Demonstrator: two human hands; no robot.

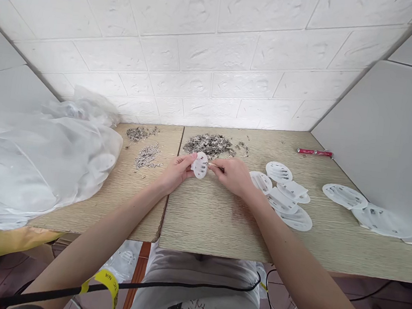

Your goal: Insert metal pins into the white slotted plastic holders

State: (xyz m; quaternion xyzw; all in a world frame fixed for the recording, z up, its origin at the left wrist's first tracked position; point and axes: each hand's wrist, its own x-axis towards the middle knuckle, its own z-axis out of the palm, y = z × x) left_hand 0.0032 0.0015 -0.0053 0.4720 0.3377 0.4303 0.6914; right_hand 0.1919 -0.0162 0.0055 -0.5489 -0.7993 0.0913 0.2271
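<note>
My left hand [177, 172] grips a small white round plastic disc [200, 165] by its left edge, holding it upright above the wooden table [213, 215]. My right hand [231, 174] is closed in a pinch on a small metal part [212, 166] at the disc's right edge. Just behind the hands lies a heap of small grey metal parts [209, 145].
A pile of white discs [283, 194] lies right of my right hand, and two larger discs [368, 209] sit further right. A big clear plastic bag [28, 163] covers the table's left. Smaller metal heaps [146, 154] lie at left. A red pen [314, 152] rests at the back right.
</note>
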